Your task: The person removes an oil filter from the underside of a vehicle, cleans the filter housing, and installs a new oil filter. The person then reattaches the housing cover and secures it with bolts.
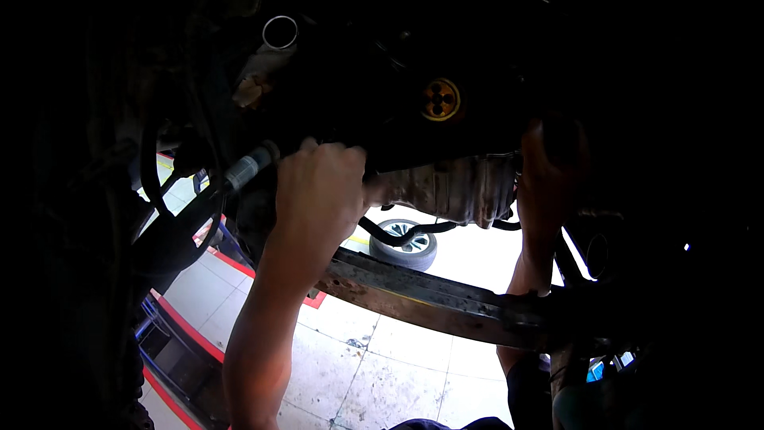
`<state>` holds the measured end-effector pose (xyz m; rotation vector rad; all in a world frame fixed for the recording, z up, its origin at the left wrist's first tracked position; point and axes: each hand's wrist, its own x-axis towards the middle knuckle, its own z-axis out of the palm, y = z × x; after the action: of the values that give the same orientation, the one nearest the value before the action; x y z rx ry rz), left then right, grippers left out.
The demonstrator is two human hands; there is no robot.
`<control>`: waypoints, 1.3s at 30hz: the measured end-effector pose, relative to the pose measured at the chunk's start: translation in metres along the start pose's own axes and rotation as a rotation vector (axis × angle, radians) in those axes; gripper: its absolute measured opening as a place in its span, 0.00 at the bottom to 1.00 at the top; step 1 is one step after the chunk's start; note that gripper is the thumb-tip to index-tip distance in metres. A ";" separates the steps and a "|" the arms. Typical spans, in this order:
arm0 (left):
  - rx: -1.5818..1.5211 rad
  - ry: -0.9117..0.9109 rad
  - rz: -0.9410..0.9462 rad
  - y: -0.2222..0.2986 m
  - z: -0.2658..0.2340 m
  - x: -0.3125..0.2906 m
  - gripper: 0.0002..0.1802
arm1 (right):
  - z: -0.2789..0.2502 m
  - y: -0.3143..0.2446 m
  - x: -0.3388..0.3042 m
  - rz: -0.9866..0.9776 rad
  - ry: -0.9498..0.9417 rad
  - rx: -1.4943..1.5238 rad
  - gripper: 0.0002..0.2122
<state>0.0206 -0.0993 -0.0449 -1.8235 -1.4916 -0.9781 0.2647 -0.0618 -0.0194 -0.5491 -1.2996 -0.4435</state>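
My left hand (322,183) is raised into the dark underside of a vehicle, its knuckles bent and its fingers closed at the lower edge of a large dark part. What lies in its grip is hidden. My right hand (551,167) reaches up at the right end of the same part, mostly lost in shadow, so its fingers cannot be made out. Between the hands is a ribbed, brownish metal housing (454,187). Above it shows a round yellow-rimmed opening (440,99) with dark holes. A grey cylindrical fitting (249,166) sits just left of my left hand.
A metal crossbar (422,299) runs across below the housing, between my forearms. A bent black hose (398,235) hangs above it. Farther down, a wheel (403,245) lies on the pale tiled floor (382,366). Red-edged lift parts (191,330) are at lower left.
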 end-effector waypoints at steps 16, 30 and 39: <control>-0.147 0.042 0.045 -0.005 -0.023 -0.018 0.14 | 0.008 0.002 -0.009 -0.105 -0.061 -0.069 0.17; -0.044 0.161 0.136 -0.017 -0.036 -0.034 0.10 | -0.014 0.006 -0.034 0.234 -0.312 0.446 0.30; 0.027 0.161 0.239 -0.020 -0.016 -0.032 0.11 | -0.044 0.030 -0.079 0.584 -0.260 0.800 0.27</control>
<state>-0.0048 -0.1261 -0.0627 -1.8084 -1.1551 -0.9571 0.2990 -0.0643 -0.1085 -0.2778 -1.3598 0.6362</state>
